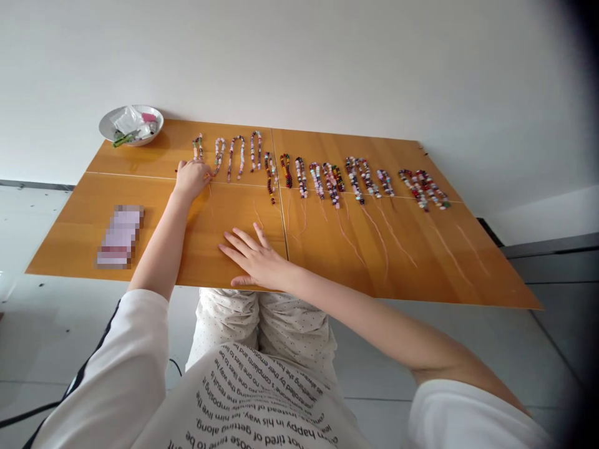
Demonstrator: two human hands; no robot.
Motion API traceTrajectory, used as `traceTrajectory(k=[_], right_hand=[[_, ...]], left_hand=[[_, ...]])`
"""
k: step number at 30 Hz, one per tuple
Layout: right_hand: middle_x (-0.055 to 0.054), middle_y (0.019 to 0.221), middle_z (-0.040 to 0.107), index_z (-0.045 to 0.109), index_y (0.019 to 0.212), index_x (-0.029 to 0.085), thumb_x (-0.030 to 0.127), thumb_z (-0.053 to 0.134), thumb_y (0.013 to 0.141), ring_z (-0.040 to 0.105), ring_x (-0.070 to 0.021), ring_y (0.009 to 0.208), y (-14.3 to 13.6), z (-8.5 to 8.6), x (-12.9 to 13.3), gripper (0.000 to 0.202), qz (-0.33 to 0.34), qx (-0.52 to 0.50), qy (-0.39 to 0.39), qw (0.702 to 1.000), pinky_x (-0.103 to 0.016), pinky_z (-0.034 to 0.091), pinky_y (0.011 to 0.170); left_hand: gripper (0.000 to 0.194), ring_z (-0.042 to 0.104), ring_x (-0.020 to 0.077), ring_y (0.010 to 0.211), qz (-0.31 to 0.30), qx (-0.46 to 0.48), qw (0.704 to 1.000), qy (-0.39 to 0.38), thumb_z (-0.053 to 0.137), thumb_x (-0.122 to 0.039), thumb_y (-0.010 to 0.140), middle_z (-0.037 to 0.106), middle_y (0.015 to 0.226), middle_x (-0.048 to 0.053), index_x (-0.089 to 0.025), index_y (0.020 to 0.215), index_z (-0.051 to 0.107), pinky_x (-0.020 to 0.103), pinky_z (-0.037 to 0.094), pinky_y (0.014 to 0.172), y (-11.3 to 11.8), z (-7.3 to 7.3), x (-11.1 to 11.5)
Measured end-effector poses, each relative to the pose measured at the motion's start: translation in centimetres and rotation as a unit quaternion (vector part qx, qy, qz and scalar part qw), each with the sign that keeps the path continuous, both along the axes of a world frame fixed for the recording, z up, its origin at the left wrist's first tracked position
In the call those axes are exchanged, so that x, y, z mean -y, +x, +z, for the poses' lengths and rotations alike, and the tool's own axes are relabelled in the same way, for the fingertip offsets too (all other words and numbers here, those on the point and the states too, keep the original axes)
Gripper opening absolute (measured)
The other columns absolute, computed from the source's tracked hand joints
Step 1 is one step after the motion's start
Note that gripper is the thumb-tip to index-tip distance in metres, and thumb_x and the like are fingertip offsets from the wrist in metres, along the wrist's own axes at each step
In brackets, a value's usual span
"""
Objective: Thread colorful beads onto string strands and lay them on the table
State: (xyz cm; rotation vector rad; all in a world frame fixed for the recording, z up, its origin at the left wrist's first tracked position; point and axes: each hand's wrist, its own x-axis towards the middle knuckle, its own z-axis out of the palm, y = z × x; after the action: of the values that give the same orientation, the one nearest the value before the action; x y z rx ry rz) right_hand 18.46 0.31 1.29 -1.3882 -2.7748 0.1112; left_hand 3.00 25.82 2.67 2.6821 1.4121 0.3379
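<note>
My left hand (191,179) is closed at the lower end of the leftmost looped bead strand (198,146), its fingers curled and pinching there; the hand hides that end. Close to its fingertips lies the tail of a second, pale bead strand (219,154). My right hand (253,254) rests palm down near the front edge of the table, fingers spread and holding nothing. Several more bead strands, such as the purple one (255,149) and the dark red one (270,178), run in a row to the right, many with loose thread tails (374,232) toward me.
At the back left corner a white bowl (105,128) holds plastic bags and a green-handled tool (125,138). A blurred pink rectangular item (120,234) lies left of my left forearm. The wooden table (421,268) meets a white wall behind. A red-and-white strand (423,189) ends the row.
</note>
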Motion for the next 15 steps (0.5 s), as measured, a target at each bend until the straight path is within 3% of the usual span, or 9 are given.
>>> traceTrajectory(k=[5, 10, 15], right_hand=[[-0.022, 0.156, 0.039, 0.04, 0.153, 0.014, 0.07, 0.037, 0.093, 0.038, -0.0423, 0.145, 0.5, 0.0, 1.4, 0.082, 0.022, 0.002, 0.055, 0.998, -0.078, 0.025, 0.112], [-0.022, 0.153, 0.044, 0.038, 0.154, 0.014, 0.069, 0.04, 0.092, 0.043, -0.0406, 0.142, 0.6, 0.6, 2.9, 0.082, 0.041, -0.011, 0.076, 0.996, -0.077, 0.029, 0.111], [-0.012, 0.14, 0.062, 0.045, 0.149, 0.017, 0.062, 0.031, 0.1, 0.052, -0.0332, 0.135, -0.2, 1.1, 2.7, 0.068, 0.048, -0.073, 0.069, 0.994, -0.076, 0.022, 0.116]], left_hand=[[0.028, 0.062, 0.031, 0.116, -0.002, 0.0, 1.0, 0.004, 0.052, -0.022, 0.089, 0.072, 0.117, 0.012, -0.021, 0.105, 0.075, 0.05, 0.039, 0.104, -0.1, 0.0, 0.1], [0.028, 0.063, 0.0311, 0.113, 0.002, -0.002, 1.0, 0.009, 0.051, -0.022, 0.089, 0.072, 0.115, 0.012, -0.021, 0.103, 0.076, 0.05, 0.039, 0.103, 0.0, -0.2, 0.0], [0.029, 0.062, 0.0301, 0.114, 0.004, 0.0, 1.0, 0.011, 0.051, -0.023, 0.088, 0.072, 0.115, 0.011, -0.022, 0.104, 0.075, 0.049, 0.039, 0.103, 0.0, -0.2, 0.0]])
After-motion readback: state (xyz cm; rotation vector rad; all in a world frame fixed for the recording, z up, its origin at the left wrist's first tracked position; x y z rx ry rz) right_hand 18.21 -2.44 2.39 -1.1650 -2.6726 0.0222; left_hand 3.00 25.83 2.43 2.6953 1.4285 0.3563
